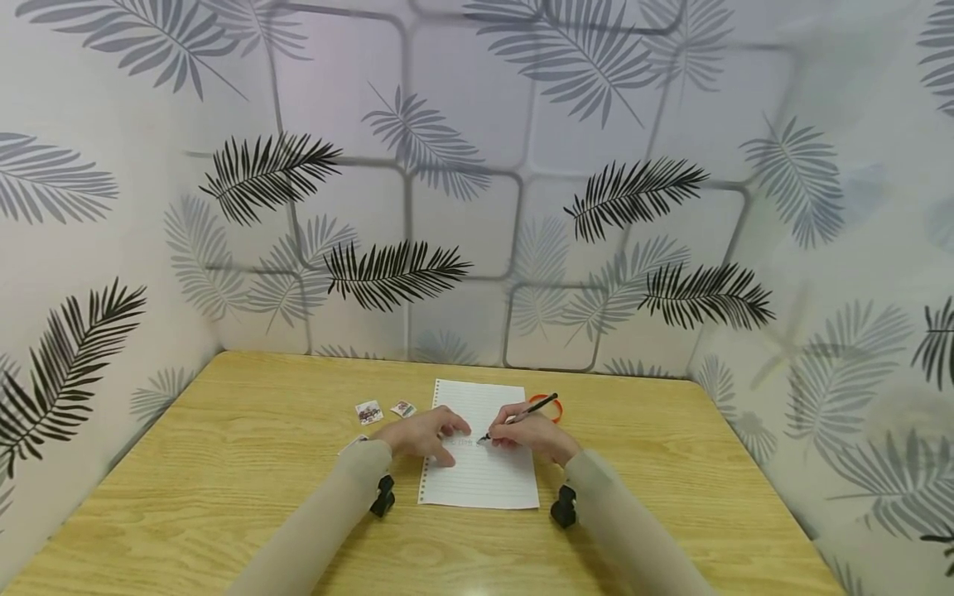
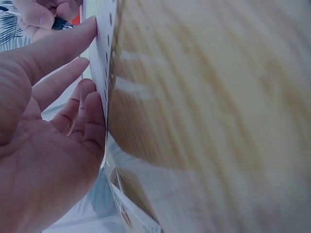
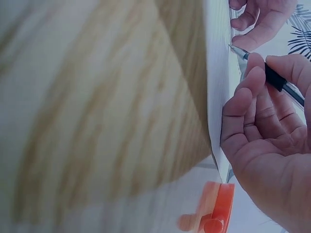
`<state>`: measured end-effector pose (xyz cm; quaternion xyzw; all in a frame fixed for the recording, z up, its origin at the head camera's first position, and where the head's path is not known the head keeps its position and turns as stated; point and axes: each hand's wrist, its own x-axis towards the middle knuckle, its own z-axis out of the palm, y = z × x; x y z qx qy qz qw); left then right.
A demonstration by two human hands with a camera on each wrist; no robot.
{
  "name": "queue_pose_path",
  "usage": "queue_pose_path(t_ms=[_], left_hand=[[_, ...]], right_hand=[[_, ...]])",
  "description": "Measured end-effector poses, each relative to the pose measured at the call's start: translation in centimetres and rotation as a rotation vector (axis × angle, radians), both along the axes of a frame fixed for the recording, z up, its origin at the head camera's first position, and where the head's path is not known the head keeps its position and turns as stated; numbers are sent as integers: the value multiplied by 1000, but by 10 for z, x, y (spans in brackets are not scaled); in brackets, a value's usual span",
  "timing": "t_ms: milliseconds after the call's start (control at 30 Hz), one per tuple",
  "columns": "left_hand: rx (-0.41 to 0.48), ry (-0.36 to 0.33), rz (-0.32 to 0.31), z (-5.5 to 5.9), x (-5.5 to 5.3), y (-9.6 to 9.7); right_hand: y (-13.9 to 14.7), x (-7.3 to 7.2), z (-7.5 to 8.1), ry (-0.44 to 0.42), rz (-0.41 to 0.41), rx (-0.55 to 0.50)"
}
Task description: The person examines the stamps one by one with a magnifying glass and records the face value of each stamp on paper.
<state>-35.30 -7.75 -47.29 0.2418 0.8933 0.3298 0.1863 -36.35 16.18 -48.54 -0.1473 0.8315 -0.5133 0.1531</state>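
Observation:
A lined sheet of paper [image 1: 480, 484] with punched holes down its left edge lies on the wooden table. My right hand [image 1: 525, 432] pinches a pen [image 1: 542, 403], its tip at the paper beside a short line of handwriting [image 1: 458, 442]. In the right wrist view the pen's black grip [image 3: 275, 77] sits between thumb and fingers, and the little-finger side rests on the sheet. My left hand [image 1: 425, 434] rests on the paper's left part, fingers loosely spread and holding nothing. The left wrist view shows its fingertips [image 2: 90, 24] touching the sheet.
Two small printed cards or packets [image 1: 368, 412] lie left of the paper, with another flat item partly hidden by my left wrist. An orange-red ring-shaped object [image 1: 559, 407] sits behind my right hand. A patterned wall [image 1: 462, 207] borders the table [image 1: 224, 463] at the back.

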Motion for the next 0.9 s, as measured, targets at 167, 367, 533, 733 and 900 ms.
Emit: queue_pose_path(t_ms=[167, 367, 533, 733, 900], left_hand=[[-1, -15, 11, -2, 1, 0], [2, -20, 19, -3, -1, -1], [6, -13, 25, -2, -2, -1], [17, 9, 4, -3, -1, 0], [21, 23, -8, -4, -3, 0]], right_hand=[[-1, 0, -1, -31, -37, -9], [-3, 0, 1, -59, -83, -18], [-4, -3, 2, -47, -97, -24], [-3, -2, 0, -37, -100, -15], [-3, 0, 0, -21, -93, -22]])
